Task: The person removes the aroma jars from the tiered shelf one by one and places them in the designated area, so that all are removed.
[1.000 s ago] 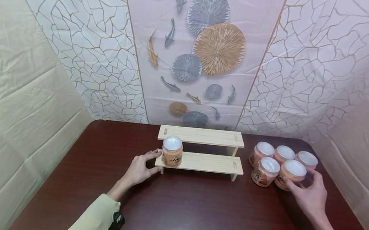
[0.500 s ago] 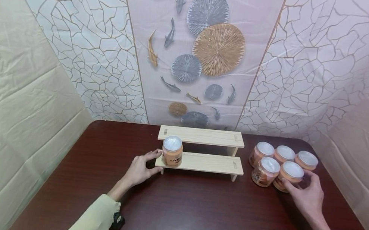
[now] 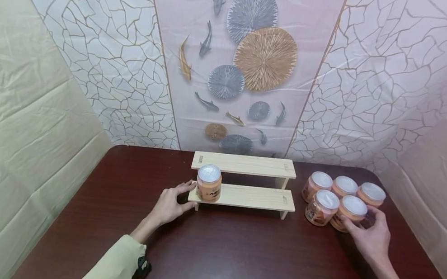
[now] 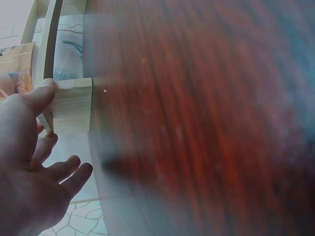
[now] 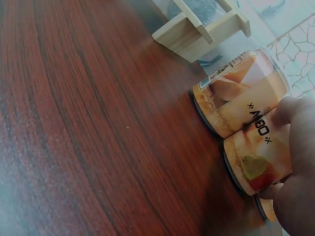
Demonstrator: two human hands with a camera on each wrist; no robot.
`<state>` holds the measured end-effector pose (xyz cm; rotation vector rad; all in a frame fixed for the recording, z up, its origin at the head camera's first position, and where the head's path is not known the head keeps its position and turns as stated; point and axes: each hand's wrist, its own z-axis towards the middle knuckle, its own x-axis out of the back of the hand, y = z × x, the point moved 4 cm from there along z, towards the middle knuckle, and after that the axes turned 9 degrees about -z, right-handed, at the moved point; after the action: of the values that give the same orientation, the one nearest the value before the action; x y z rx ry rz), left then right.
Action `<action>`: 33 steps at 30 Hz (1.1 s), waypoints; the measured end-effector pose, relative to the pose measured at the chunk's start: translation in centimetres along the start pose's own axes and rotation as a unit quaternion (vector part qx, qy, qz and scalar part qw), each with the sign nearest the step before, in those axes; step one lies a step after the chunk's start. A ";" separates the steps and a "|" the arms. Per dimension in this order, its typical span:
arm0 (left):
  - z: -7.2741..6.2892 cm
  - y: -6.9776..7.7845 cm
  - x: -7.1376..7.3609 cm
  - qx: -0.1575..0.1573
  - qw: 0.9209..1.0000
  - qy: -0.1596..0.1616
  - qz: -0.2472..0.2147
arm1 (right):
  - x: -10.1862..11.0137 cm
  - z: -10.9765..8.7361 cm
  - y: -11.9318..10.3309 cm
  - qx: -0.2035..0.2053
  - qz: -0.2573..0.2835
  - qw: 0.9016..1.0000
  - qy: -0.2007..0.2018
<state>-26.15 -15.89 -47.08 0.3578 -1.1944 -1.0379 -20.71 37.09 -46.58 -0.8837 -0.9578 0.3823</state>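
Note:
My left hand (image 3: 169,205) holds the left end of a two-tier wooden shelf (image 3: 250,198), its thumb against the lower board's edge in the left wrist view. On that lower board, by the fingertips, stands an upright orange-labelled jar (image 3: 208,184) with a pale lid. Over on the right, my right hand (image 3: 372,237) grips a matching jar (image 3: 349,218), thumb in front and fingers round its far side. This jar stands upright against a neighbouring jar (image 5: 241,93) in the right wrist view. Its far side is hidden by the hand.
Behind the two front jars is a row of three more jars, the middle one (image 3: 344,186) partly covered. All stand on a dark red-brown table (image 3: 211,252). A patterned cloth (image 3: 131,80) hangs along the back, with plain cloth (image 3: 23,136) at the side.
The right hand and the jar it grips have shifted slightly left, closer to the front left jar. My left hand and the shelf stay where they were.

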 end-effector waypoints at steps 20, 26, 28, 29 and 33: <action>0.0 0.0 -0.1 -0.003 1.000 0.004 0.004 | 0.1 0.0 -0.2 0.036 -0.029 0.998 -0.033; -0.1 0.1 0.0 -0.002 1.000 0.004 0.004 | 0.8 -0.1 -1.3 0.106 -0.063 0.992 0.030; -0.1 0.0 0.0 -0.002 1.000 0.002 0.002 | 1.2 -0.1 -2.0 0.155 -0.066 0.983 0.078; -0.1 0.0 0.0 -0.003 1.000 0.002 0.002 | 1.4 -0.2 -2.4 0.180 -0.066 0.976 0.102; -0.1 0.0 0.0 -0.003 1.000 0.003 0.003 | 1.8 -0.4 -4.9 0.277 -0.031 0.947 0.161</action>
<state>-26.11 -15.89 -47.15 0.3516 -1.1850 -1.0341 -19.78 35.09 -41.81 -0.3813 -0.5281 0.4092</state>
